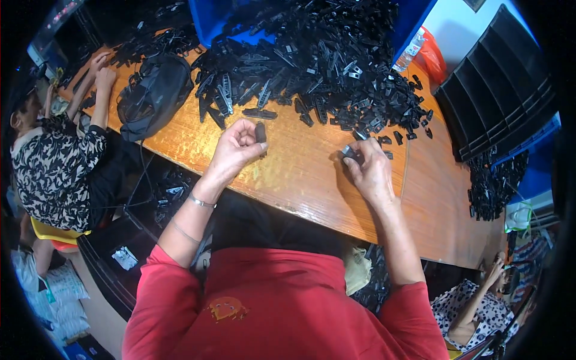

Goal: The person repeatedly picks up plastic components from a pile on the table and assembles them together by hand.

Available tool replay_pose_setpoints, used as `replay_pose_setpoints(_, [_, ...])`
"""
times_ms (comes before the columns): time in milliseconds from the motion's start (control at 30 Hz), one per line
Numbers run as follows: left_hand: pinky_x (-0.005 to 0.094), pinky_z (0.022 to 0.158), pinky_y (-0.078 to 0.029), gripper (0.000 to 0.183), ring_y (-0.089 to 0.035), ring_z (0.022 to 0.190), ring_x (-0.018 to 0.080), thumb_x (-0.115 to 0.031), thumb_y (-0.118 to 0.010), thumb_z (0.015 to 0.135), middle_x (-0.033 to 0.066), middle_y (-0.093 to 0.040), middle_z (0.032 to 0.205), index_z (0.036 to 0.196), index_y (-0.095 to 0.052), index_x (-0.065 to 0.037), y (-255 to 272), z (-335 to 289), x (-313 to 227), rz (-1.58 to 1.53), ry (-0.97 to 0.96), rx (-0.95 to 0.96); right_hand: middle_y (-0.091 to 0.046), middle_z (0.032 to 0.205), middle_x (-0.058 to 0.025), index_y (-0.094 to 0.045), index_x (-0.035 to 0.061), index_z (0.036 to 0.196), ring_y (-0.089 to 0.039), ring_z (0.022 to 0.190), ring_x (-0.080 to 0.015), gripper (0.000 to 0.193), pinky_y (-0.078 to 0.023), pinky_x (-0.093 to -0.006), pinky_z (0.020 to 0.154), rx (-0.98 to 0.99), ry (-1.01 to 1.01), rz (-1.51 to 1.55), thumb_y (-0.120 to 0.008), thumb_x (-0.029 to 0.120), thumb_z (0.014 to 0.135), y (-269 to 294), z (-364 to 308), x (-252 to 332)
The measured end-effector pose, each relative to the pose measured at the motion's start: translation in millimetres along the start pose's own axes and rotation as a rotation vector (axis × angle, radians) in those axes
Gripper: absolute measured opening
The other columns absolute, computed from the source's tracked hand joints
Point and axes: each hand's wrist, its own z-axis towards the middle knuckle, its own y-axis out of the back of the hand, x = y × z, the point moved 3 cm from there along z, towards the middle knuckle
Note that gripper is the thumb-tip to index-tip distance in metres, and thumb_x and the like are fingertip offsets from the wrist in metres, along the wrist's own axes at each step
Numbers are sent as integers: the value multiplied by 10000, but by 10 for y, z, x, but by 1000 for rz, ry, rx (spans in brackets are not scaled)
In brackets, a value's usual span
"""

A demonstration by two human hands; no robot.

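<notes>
My left hand (pixel 238 146) is closed on a small black plastic part (pixel 260 132), held upright between thumb and fingers above the wooden table (pixel 294 174). To the right, my right hand (pixel 369 163) pinches another small black part (pixel 350 153) with a shiny light edge, close to the tabletop. The two parts are apart from each other. Just beyond both hands spreads a large heap of black plastic parts (pixel 288 72), some long and ribbed, others short. One long black piece (pixel 260 113) lies singly beyond my left hand.
A blue bin (pixel 207 24) lies behind the heap, spilling parts. To the left rests a black bag (pixel 157 96); a person in a patterned top (pixel 57 162) works beyond it. On the right stand a black ribbed crate (pixel 495 78) and a red plastic bag (pixel 431 57). Another person's dotted sleeve (pixel 468 312) shows lower right.
</notes>
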Motion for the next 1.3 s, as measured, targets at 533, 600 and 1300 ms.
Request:
replay_pose_setpoints(533, [382, 806, -542, 331, -651, 855, 243, -47, -985, 768, 49, -687, 878, 859, -668, -76, 160, -195, -70, 886, -403, -151, -733, 1047, -172, -771, 23, 1102, -740, 942, -393, 237, -581, -484, 815, 163, 229, 208, -860, 156, 927, -822, 142, 813])
replay_pose_setpoints(600, [450, 916, -541, 323, -654, 981, 348, -103, -999, 712, 91, -717, 936, 817, -695, -70, 140, -205, -84, 943, -326, -160, -732, 1040, -169, -780, 27, 1104, -739, 937, -391, 240, -581, -484, 811, 166, 208, 216, -864, 158, 922, -885, 159, 830])
replay_pose_setpoints(1300, [456, 886, -538, 233, -665, 974, 358, -53, -963, 740, 109, -716, 960, 908, -801, -51, 187, -355, 2, 1023, -455, -189, -721, 964, -122, -816, 81, 1034, -751, 856, -388, 178, -600, -497, 730, 153, 421, 98, -858, 165, 884, -1391, 500, 1031])
